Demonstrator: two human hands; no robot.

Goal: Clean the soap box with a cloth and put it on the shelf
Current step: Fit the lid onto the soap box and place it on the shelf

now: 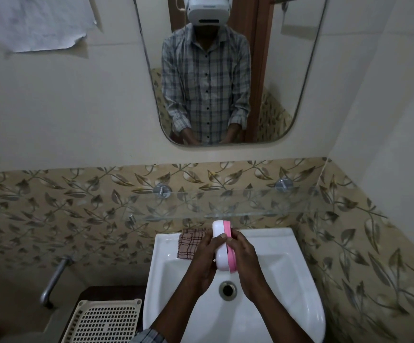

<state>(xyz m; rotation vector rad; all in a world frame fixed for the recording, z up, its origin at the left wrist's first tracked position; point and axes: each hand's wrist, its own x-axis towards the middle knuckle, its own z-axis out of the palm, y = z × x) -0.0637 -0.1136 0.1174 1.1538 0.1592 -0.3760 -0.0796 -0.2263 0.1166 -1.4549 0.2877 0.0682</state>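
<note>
Both hands grip the soap box (222,246) over the sink (287,280): left hand (204,258) and right hand (244,258) closed round its sides. Long axis points away from me; cloth (188,243) lies just left, nearest my left fingers (219,237).

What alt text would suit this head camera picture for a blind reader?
Two bare hands, left hand and right hand, hold a white and pink soap box over a white sink. A checked cloth lies on its rim, below a glass shelf.
</note>
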